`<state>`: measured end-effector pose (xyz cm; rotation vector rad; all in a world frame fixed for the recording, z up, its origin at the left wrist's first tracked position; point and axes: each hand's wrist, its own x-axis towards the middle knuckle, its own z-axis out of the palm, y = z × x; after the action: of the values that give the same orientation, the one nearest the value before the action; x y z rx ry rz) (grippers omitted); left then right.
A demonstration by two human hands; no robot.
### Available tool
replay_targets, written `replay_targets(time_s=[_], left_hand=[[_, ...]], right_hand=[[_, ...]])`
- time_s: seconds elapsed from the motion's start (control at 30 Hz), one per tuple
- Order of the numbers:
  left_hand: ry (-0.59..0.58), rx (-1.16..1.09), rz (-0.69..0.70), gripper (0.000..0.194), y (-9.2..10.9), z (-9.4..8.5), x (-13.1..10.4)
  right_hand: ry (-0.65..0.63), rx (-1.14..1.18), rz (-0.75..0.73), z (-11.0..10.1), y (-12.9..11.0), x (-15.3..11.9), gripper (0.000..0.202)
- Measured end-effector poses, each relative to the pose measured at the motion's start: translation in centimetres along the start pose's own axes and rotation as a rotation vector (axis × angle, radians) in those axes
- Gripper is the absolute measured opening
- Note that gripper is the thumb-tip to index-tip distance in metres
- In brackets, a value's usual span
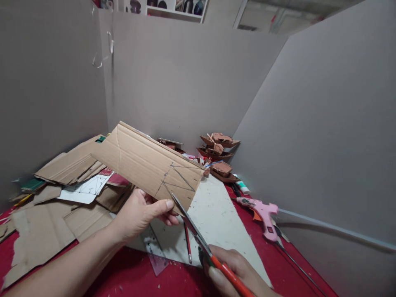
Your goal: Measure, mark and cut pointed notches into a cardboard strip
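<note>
My left hand (151,210) grips a brown cardboard sheet (139,152) by its lower edge, thumb on top and fingers beneath. Dark pencil lines with crossing diagonals mark the right part of the sheet, which is tilted above the table. In my right hand (229,268) is a pair of scissors (198,235) with red-orange handles. Their blades point up and left, with the tips over the drawn lines near my left thumb. Whether the blades have bitten into the cardboard I cannot tell.
Cardboard scraps (46,218) and a paper drawing (89,187) lie at left. A pale board (222,222) covers part of the red cloth (185,282), with a red pencil (188,243) and clear ruler (157,262). Right are a pink glue gun (264,216) and brown model boats (221,169). Grey panels (185,74) enclose the table.
</note>
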<state>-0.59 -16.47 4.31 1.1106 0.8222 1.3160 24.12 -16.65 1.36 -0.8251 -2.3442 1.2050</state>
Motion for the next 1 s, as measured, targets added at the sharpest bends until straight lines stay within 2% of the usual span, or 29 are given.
replay_targets(time_s=[0.1, 0.2, 0.3, 0.53, 0.67, 0.87, 1.0], left_hand=[[0.004, -0.002, 0.005, 0.022, -0.1, 0.0, 0.0], [0.019, -0.005, 0.018, 0.025, -0.2, -0.2, -0.1], [0.046, -0.009, 0.046, 0.027, -0.2, -0.3, -0.1], [0.018, -0.012, 0.054, 0.026, -0.4, -0.1, -0.1], [-0.002, -0.021, 0.039, 0.027, -0.9, 0.1, -0.1], [-0.006, -0.027, 0.026, 0.027, -0.9, 0.1, -0.1], [-0.004, -0.022, 0.022, 0.025, -0.7, 0.3, -0.2]], right_hand=[[-0.079, 0.051, -0.059, 0.1, 1.5, 0.5, 0.045], [-0.07, 0.093, -0.104, 0.4, 2.3, 0.6, 0.041], [-0.066, 0.095, -0.116, 0.4, 2.1, 0.5, 0.041], [-0.137, 0.058, 0.007, -0.3, 0.6, 0.5, 0.045], [-0.073, 0.026, 0.024, -0.3, 0.4, 0.3, 0.044], [-0.121, 0.073, -0.057, -0.1, 1.2, 0.7, 0.04], [-0.067, 0.099, -0.076, 0.3, 2.0, 0.8, 0.041]])
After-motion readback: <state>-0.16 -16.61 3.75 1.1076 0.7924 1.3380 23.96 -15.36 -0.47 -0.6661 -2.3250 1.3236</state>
